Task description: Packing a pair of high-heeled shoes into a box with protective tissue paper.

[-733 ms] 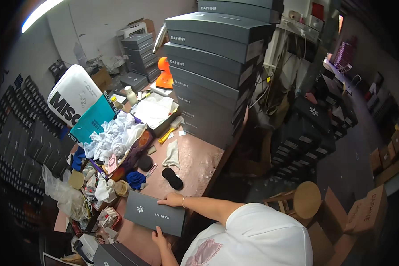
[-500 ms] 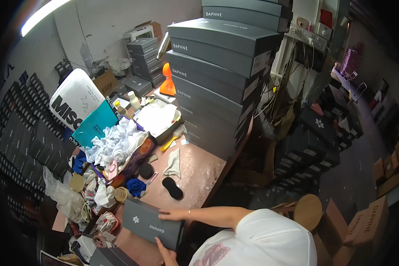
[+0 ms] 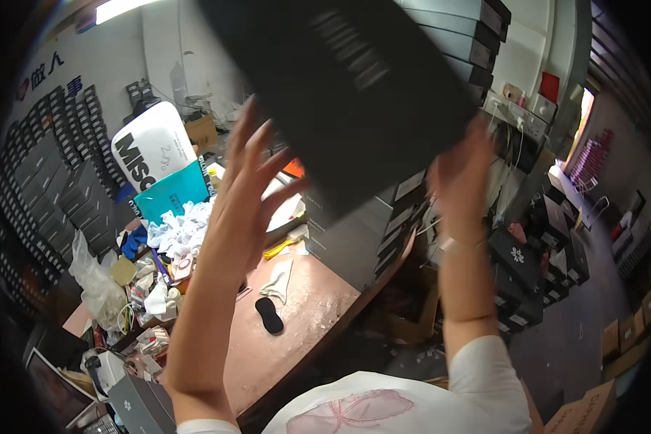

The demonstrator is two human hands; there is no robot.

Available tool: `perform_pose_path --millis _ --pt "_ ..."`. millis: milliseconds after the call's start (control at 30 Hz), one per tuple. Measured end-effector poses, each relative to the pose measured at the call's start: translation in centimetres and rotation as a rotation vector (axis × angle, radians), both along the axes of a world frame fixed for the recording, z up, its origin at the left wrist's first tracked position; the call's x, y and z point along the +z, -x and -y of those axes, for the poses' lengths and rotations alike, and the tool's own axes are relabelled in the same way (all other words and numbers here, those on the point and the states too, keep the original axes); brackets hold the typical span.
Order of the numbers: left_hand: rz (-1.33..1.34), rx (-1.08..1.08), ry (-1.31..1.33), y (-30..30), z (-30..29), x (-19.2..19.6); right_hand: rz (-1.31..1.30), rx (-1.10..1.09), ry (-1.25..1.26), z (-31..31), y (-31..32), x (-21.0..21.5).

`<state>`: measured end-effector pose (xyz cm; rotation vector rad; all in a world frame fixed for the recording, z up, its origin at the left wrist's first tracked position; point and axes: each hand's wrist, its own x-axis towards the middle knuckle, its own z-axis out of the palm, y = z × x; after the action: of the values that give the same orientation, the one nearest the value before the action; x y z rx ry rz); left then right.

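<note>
A dark grey shoe box (image 3: 369, 116) is raised high and tilted in front of me, blurred by motion. It covers most of the upper middle of the view. My left hand (image 3: 249, 181) is at its left edge, fingers spread and fingertips meeting the box. At the lower right corner, my right hand (image 3: 463, 170) grips the box; its fingers are partly hidden and smeared. Behind the raised box rises a tall stack of similar boxes (image 3: 477, 54). On the pinkish table (image 3: 311, 296) below lie a black insole-shaped piece (image 3: 269, 316) and a white cloth (image 3: 278, 281).
Left on the table are a heap of crumpled white paper (image 3: 184, 231), a teal packet (image 3: 170, 194) and a yellow-handled brush (image 3: 282, 244). A grey box (image 3: 139, 405) stands at the lower left. More dark boxes (image 3: 517, 271) are piled at right, beside the floor (image 3: 557, 354).
The shoe box has gone from the table's near edge up to the height of the stack, carried by both hands. My view has tilted up and shifted.
</note>
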<state>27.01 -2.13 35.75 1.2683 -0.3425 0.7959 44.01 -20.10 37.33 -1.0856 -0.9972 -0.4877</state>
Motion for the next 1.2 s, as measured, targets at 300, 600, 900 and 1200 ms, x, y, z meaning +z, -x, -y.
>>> perform_pose_path --millis 300,600,900,1200 --pt "-0.280 -0.015 -0.848 2.2 0.9 -5.0 -0.288 -0.438 0.230 9.0 -13.3 9.4" --pt "-1.180 1.735 -0.505 41.1 -14.0 -25.7 0.304 0.031 0.421 -2.2 7.2 -4.7" --pt "-1.435 1.044 0.602 59.0 -14.2 -31.9 -0.127 1.239 1.273 -20.3 32.1 -33.6" --pt "-1.084 0.940 0.610 42.3 -5.1 -42.5 -0.806 1.023 1.446 -19.1 35.6 -46.1"
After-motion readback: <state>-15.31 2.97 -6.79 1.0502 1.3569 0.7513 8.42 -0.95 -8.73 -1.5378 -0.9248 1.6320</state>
